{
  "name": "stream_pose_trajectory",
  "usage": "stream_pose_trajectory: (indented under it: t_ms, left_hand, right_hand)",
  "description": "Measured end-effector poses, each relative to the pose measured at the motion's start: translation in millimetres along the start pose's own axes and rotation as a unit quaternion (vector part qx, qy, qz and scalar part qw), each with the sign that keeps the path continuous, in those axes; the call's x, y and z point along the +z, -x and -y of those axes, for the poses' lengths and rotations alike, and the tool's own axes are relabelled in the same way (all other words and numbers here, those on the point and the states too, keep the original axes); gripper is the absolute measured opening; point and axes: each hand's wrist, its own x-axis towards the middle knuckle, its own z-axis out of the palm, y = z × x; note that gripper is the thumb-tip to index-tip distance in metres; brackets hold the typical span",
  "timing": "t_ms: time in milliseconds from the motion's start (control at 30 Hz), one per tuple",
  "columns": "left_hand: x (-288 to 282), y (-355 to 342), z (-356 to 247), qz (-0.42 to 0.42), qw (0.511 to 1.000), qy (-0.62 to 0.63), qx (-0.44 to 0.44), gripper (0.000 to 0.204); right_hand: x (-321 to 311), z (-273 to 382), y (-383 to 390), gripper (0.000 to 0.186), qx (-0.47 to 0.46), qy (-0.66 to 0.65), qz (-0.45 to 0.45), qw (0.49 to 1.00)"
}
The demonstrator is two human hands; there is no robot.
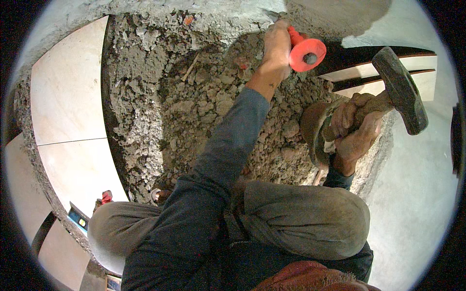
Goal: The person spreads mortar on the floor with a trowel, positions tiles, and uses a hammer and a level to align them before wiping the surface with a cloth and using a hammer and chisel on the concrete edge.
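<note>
My left hand (276,48) is wrapped round a chisel with a round red hand guard (316,49). The dark metal striking end shows in the middle of the guard, facing back toward me. Its other end is hidden by my hand, close to the foot of the far wall. Off to the right, my right hand (357,123) grips the handle of a heavy hammer (400,92). The dark, worn head is raised and stands apart from the chisel. Below my left arm lies rough broken rubble (194,109).
Large pale tiles (73,97) line the left side; a spirit level (78,218) lies on them near my left knee. More tiles (378,68) lean by the right wall (412,194). A brownish rounded container (310,127) sits beside my right hand. A thin stick (190,68) lies on the rubble.
</note>
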Motion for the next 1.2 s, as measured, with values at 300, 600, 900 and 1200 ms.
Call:
stream_pose_trajectory:
  t_ms: [300, 600, 900, 1200]
  left_hand:
    - [7, -20, 23, 0.036, 0.987, -0.024, 0.153, 0.038]
    - [-2, -24, 34, 0.042, 0.938, -0.172, 0.299, 0.050]
    - [6, -11, 33, 0.064, 0.954, -0.170, 0.240, 0.051]
    - [-130, -18, 84, -0.073, 0.818, -0.524, 0.227, 0.050]
  right_hand:
    - [8, -3, -5, 0.056, -0.140, -0.031, -0.060, 0.988]
    - [15, -9, -28, 0.041, 0.074, 0.187, -0.178, 0.963]
    - [-10, -67, 8, 0.035, 0.045, 0.242, -0.077, 0.966]
    - [7, -26, 5, 0.037, 0.157, 0.057, -0.078, 0.983]
